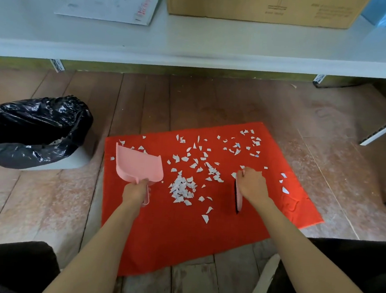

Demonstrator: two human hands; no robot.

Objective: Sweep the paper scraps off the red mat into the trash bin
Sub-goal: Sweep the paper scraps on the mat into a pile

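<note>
A red mat (pixel 174 238) lies on the wooden floor. White paper scraps (pixel 182 188) are strewn over its far half, with a denser heap near the mat's middle and a looser cluster toward its far right corner. On the mat's left part, the left hand (pixel 135 191) grips the handle of a pink dustpan (pixel 139 165), whose mouth faces away from the person. On the mat's right part, the right hand (pixel 251 186) grasps a pink brush (pixel 238 197) with black bristles, held just right of the heap. The bin (pixel 69 161), lined with a black bag (pixel 37 128), stands on the floor just left of the mat's far left corner. Beyond the mat, a white shelf (pixel 196 41) carries a cardboard box (pixel 258 4).
</note>
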